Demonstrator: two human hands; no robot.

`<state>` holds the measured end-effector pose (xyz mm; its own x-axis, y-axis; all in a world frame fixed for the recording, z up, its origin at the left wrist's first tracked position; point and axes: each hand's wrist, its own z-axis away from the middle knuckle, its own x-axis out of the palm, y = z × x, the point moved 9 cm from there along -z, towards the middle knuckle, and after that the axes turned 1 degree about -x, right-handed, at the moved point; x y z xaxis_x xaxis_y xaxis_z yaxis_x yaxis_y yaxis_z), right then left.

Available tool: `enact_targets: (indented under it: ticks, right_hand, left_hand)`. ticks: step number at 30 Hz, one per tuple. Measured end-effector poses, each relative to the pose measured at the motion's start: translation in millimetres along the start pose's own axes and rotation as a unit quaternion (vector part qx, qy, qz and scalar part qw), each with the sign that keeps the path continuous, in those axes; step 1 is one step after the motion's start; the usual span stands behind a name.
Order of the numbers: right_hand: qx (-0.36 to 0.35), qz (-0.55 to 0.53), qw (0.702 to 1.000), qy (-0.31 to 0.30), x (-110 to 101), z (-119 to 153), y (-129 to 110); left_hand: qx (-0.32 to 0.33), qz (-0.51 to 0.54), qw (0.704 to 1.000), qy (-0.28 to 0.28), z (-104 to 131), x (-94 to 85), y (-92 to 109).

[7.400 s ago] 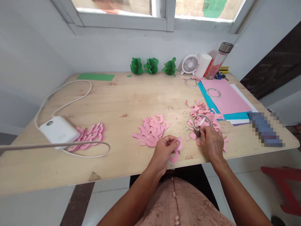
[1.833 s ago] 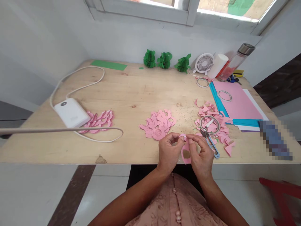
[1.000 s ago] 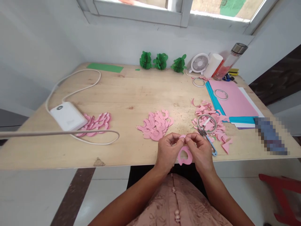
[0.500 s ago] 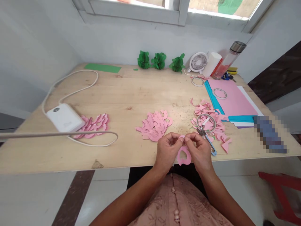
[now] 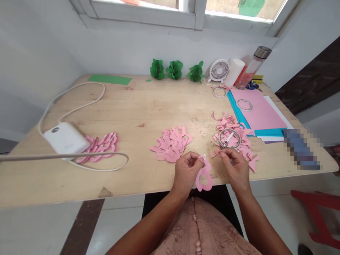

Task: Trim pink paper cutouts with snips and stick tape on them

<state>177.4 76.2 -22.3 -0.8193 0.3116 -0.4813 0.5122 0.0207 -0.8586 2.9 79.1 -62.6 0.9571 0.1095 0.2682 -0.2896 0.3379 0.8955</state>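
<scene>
My left hand [image 5: 187, 172] pinches the top of a pink paper cutout [image 5: 204, 181], which hangs down with a heart-shaped opening. A small pale spot shows at its top edge. My right hand [image 5: 236, 168] is apart from it, thumb and fingertips pressed together at the near edge of the pink paper scraps [image 5: 247, 143]; what it pinches, if anything, I cannot make out. Just beyond those fingers, a roll of narrow tape [image 5: 230, 139] lies on the scraps. A pile of pink paper cutouts [image 5: 171, 143] sits to the left of my hands. The scissors are hidden behind my right hand.
At left, a white power bank [image 5: 66, 140] with a looping cable rests against more pink pieces [image 5: 103, 147]. Green paper ornaments [image 5: 174, 69], a small fan [image 5: 219, 71] and a bottle [image 5: 249, 69] line the wall. Coloured sheets [image 5: 260, 113] lie at right, with another tape roll.
My hands have parted. The right one moved right, off the cutout toward the scraps, while the left keeps hold of the cutout. The view has shifted slightly.
</scene>
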Motion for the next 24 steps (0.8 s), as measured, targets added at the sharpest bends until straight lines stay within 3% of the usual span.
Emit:
enact_targets:
  ticks: [4,12,24]
  right_hand:
    - [-0.074,0.165,0.982,0.048,-28.9,-18.8,6.1]
    - [-0.175,0.349,0.921,-0.005,-11.8,-30.6,8.1]
    - [-0.180,0.449,0.875,0.007,-3.1,-27.9,5.6]
  left_hand:
    - [-0.010,0.000,1.000,0.000,-0.3,0.5,-2.7]
    - [-0.017,0.001,1.000,0.003,0.2,1.2,-2.2]
    - [-0.022,0.007,1.000,0.003,-0.2,0.8,-3.0]
